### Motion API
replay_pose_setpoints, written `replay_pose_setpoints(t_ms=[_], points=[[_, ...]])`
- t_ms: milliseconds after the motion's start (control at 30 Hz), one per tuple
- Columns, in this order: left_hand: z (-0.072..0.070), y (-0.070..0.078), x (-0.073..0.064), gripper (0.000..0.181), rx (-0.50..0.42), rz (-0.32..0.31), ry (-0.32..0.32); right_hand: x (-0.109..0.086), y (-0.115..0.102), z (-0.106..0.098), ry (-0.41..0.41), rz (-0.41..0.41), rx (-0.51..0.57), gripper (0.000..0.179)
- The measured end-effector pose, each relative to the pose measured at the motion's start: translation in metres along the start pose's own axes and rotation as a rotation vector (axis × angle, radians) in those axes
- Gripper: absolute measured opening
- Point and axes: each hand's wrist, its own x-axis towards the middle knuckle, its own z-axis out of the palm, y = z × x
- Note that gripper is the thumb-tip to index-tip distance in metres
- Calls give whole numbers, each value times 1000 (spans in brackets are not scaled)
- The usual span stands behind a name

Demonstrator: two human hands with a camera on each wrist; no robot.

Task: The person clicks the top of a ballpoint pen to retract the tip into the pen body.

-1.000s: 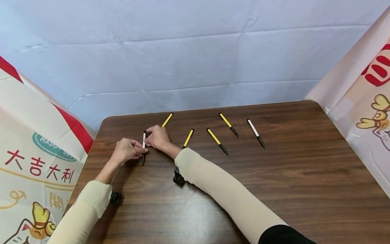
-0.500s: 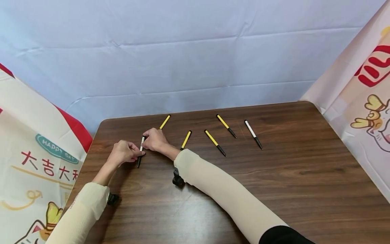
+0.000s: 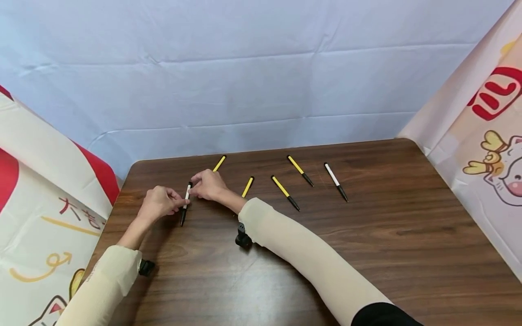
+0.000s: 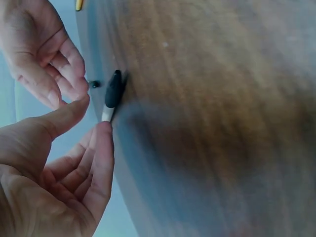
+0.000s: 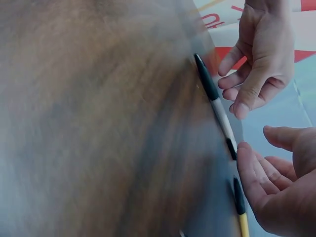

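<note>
A white pen with a black grip and tip [image 3: 187,195] lies slanted on the wooden table between both hands. My left hand [image 3: 157,203] reaches in from its left side, thumb and forefinger apart; in the left wrist view the left forefinger's tip overlaps the pen's white barrel [image 4: 107,115]. My right hand [image 3: 209,184] is at the upper end, its fingertip right by the pen's black end [image 5: 231,148] and its thumb held away. Neither hand curls round the pen. A yellow pen [image 3: 220,163] lies just beyond the right hand, partly hidden by it.
Several yellow pens with black grips, such as one yellow pen [image 3: 281,186], and another white pen [image 3: 334,177] lie toward the middle of the brown table [image 3: 387,253]. A pale cloth [image 3: 261,90] hangs behind the far edge; printed banners [image 3: 493,172] flank the sides.
The white pen between the hands has turned, its lower tip swinging left and its upper end right. Both hands stay beside it. The head view has shifted slightly.
</note>
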Motion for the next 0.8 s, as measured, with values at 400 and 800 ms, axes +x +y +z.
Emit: replay_pose_setpoints(t_ms=[400,800], points=[[-9,22,9,33,66,137,161,0,10,-51,25,-66,13,45],[2,42,32,40,2,155,133,17,33,-96,64,-50,-128,48]])
